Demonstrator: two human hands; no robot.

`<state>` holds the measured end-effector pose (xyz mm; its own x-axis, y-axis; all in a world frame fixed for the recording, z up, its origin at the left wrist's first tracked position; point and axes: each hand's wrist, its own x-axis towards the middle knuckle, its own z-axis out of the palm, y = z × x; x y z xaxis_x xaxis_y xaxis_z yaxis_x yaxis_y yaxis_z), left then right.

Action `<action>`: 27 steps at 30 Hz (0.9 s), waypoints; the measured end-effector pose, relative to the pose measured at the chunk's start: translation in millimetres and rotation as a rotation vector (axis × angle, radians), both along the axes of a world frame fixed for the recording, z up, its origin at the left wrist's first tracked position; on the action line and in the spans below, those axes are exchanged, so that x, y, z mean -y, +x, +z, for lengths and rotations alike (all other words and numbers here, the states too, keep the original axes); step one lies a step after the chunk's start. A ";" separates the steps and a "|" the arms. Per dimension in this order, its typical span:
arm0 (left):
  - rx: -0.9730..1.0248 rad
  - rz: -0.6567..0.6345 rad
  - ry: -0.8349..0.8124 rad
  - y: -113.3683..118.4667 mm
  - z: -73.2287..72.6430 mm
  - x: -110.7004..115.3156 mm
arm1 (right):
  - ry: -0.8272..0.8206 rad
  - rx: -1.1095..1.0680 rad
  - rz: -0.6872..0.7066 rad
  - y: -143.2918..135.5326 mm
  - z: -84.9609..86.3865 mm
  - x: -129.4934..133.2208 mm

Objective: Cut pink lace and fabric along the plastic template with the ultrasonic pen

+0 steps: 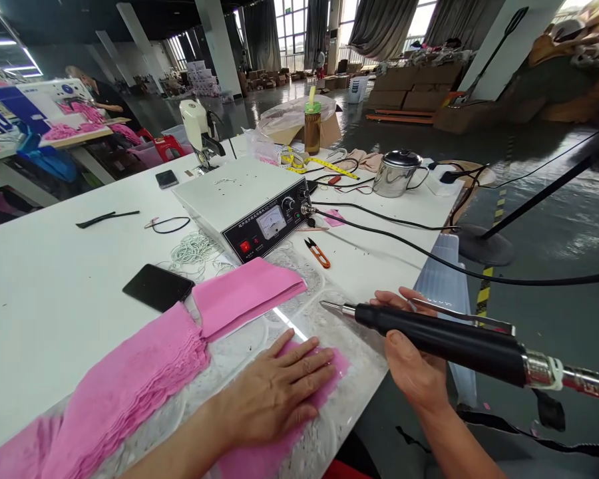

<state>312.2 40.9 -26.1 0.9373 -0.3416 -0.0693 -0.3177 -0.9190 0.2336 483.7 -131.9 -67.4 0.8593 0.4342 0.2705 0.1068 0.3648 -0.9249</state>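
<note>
My left hand (277, 389) lies flat with fingers spread on a pink piece of fabric (340, 362), which rests on a clear sheet over the table. My right hand (414, 366) is wrapped around a black ultrasonic cutter handpiece (444, 342). Its pointed metal tip (332, 306) is directed left, beyond my left fingertips and apart from the fabric. A folded pink fabric stack (247, 293) sits past my left hand. Beside my left forearm lies a larger pile of pink fabric pieces (134, 386) with layered edges.
A control box (244, 206) with a dial stands mid-table, its cable (404, 243) running right. Orange thread snips (318, 253), a black phone (158, 287), tangled cord (194, 249), a metal mug (397, 174) and a bottle (312, 126) are around it. A person (104, 100) is at far left.
</note>
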 end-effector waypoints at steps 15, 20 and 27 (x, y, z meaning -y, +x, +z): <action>0.081 0.024 0.027 -0.1 -2.5 4.6 | 0.168 -0.089 -0.152 11.4 41.8 7.4; 0.108 0.021 0.066 0.7 -3.8 6.9 | 0.043 0.069 -0.114 11.4 51.5 25.3; 0.110 0.027 0.034 0.9 -2.3 7.8 | 0.071 0.104 -0.019 1.9 48.4 21.9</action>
<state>313.2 33.2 -28.5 0.9488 -0.3149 0.0231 -0.3142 -0.9345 0.1671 485.6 -153.8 -19.0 0.8327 0.3949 0.3882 0.2086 0.4257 -0.8805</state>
